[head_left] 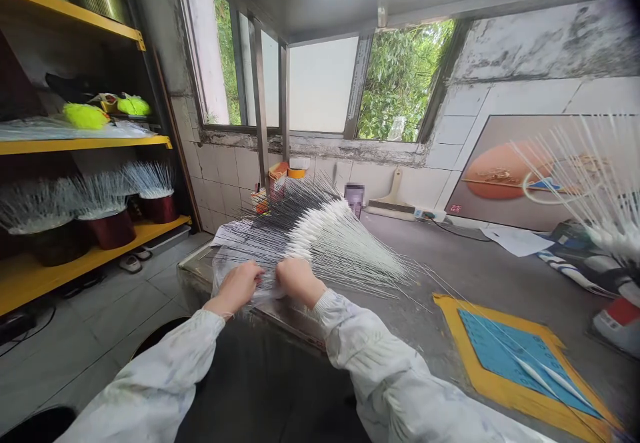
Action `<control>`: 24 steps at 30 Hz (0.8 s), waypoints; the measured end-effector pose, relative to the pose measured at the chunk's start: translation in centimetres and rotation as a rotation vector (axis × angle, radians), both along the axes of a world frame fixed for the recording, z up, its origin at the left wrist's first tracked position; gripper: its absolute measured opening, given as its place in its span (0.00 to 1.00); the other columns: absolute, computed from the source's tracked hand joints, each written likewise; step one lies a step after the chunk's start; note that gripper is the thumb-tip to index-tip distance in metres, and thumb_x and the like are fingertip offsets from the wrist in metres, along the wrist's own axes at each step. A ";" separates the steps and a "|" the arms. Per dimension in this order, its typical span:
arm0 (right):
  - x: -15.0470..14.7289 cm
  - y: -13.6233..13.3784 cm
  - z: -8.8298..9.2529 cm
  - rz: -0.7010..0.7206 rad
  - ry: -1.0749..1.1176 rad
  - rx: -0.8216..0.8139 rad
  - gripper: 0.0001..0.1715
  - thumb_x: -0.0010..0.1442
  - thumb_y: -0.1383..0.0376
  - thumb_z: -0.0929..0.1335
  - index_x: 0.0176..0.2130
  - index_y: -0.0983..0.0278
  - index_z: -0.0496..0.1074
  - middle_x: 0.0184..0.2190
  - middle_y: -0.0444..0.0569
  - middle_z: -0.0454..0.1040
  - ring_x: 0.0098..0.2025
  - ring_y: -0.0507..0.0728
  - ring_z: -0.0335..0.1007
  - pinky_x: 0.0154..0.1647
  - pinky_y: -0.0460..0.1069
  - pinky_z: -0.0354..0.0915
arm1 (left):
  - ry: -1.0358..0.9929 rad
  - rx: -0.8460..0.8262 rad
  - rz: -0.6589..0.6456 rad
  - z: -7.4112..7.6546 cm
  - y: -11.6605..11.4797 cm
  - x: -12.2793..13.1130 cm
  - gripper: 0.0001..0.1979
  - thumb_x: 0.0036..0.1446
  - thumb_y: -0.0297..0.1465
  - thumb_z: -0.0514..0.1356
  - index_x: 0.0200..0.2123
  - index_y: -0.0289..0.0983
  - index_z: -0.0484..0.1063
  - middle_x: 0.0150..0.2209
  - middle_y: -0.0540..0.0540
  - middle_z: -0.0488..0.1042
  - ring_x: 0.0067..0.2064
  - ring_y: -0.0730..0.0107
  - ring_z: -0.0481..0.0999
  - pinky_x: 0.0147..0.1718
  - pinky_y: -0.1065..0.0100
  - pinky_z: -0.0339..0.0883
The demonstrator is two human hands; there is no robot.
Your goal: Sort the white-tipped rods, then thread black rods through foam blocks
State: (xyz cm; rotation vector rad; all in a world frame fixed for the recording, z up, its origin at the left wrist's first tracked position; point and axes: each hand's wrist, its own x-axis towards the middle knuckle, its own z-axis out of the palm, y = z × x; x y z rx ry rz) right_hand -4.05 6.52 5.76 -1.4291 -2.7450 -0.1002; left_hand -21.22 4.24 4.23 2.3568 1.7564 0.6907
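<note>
A wide fan of long thin rods [360,250] lies on the grey table, with white spindle-shaped swellings [320,220] in the middle, black ends to the left and pale ends to the right. At its near left edge, my left hand [239,288] is closed, fingers curled and thumb pressed in. Close to its right, my right hand [299,280] makes a fist just below the white swellings. Crumpled clear plastic [220,273] lies under and between both hands. What the fingers grip is hidden.
A blue mat on a yellow sheet [450,316] carries two loose white-bodied rods [540,373]. More rods stand in a container [623,316] at right. A wide scraper-like tool [393,203] leans by the wall. Yellow shelves [95,256] with rod-filled buckets [107,230] stand at left.
</note>
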 end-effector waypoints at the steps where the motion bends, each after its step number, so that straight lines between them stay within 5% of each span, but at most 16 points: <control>1: 0.1 0.1 0.0 -0.017 0.024 -0.007 0.14 0.65 0.59 0.66 0.45 0.68 0.71 0.43 0.51 0.73 0.43 0.56 0.72 0.45 0.56 0.69 | -0.038 0.009 0.005 0.1 0.0 -0.2 0.11 0.51 0.23 0.58 0.35 0.38 0.79 0.37 0.41 0.76 0.42 0.56 0.74 0.41 0.63 0.63; 15: 2.4 1.0 -1.6 0.075 0.473 -0.049 0.12 0.66 0.62 0.65 0.39 0.67 0.73 0.31 0.44 0.75 0.32 0.51 0.71 0.36 0.49 0.68 | -1.055 -0.025 0.208 -2.5 -1.1 3.2 0.27 0.48 0.36 0.67 0.48 0.26 0.72 0.32 0.42 0.77 0.28 0.70 0.74 0.30 0.66 0.73; 20: 2.0 0.9 -2.2 0.079 0.552 -0.024 0.13 0.66 0.62 0.64 0.36 0.68 0.73 0.29 0.44 0.74 0.31 0.51 0.71 0.36 0.49 0.67 | -1.211 -0.006 0.166 -3.1 -0.3 5.6 0.26 0.42 0.41 0.69 0.41 0.29 0.78 0.34 0.41 0.80 0.25 0.74 0.71 0.22 0.71 0.64; 24: 1.6 0.8 -2.3 0.053 0.564 -0.006 0.14 0.66 0.61 0.64 0.35 0.67 0.73 0.29 0.44 0.74 0.33 0.52 0.71 0.38 0.50 0.67 | -1.288 0.069 0.171 -3.6 0.3 6.4 0.19 0.41 0.40 0.69 0.35 0.33 0.80 0.38 0.41 0.80 0.36 0.67 0.75 0.33 0.68 0.68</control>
